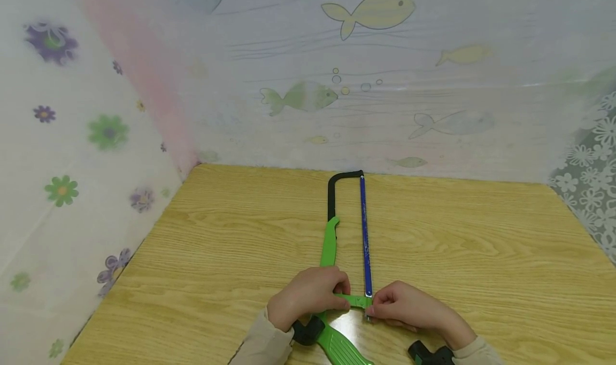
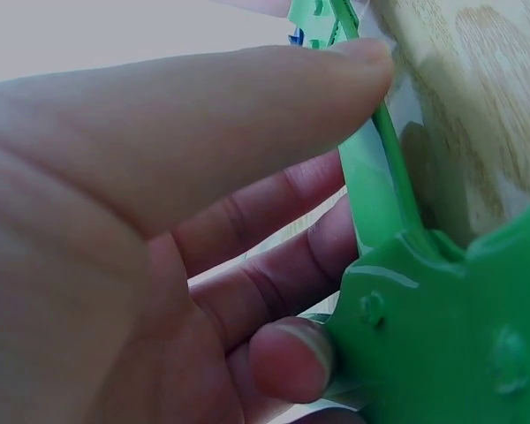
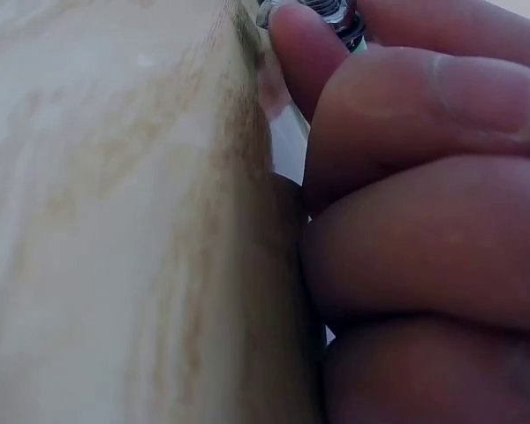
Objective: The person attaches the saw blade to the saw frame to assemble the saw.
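A hacksaw (image 1: 328,247) lies on the wooden table with its green handle (image 1: 343,348) towards me and its black bow (image 1: 331,198) pointing away. Its blue blade (image 1: 366,231) runs along the right side, joined to the bow's far tip and to a short green arm (image 1: 357,301) near the handle. My left hand (image 1: 310,293) grips this green arm, thumb on one side and fingers on the other. At the arm's right end, my right hand (image 1: 411,307) pinches a small threaded metal screw (image 3: 322,9) between thumb and finger. Its other fingers are curled beside the tabletop.
The wood-grain table (image 1: 481,237) reaches back to a wall covering printed with fish (image 1: 310,96). A flower-printed covering (image 1: 62,191) borders the left side, and white lace-like flowers (image 1: 594,196) show at the right edge. Black wrist devices (image 1: 309,330) sit at both cuffs.
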`<control>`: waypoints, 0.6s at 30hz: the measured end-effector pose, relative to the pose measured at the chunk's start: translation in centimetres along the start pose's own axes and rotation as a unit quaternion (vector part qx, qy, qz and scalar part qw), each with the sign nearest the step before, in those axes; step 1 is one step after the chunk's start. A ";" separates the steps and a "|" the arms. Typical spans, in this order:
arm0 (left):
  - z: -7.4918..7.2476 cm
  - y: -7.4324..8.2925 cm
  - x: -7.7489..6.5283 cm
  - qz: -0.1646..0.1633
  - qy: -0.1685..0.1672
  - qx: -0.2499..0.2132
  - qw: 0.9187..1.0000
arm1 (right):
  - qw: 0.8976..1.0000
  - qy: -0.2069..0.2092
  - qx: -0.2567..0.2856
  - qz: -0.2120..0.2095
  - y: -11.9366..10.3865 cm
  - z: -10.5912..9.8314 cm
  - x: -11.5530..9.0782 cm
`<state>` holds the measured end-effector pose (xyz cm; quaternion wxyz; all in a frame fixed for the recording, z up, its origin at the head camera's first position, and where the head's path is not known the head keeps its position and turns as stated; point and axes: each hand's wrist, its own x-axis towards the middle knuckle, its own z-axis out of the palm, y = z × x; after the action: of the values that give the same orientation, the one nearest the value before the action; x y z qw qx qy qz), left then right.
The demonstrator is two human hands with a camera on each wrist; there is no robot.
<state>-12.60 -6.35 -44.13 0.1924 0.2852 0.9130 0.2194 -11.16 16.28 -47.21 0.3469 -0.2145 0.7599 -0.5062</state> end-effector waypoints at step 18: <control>-0.2 0.5 -0.1 -0.010 -0.005 0.008 1.000 | 1.000 0.006 -0.026 -0.016 0.1 0.0 0.0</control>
<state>-12.41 -6.14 -43.68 0.1969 0.2782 0.9167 0.2086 -11.16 16.33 -47.27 0.3282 -0.2330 0.7714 -0.4929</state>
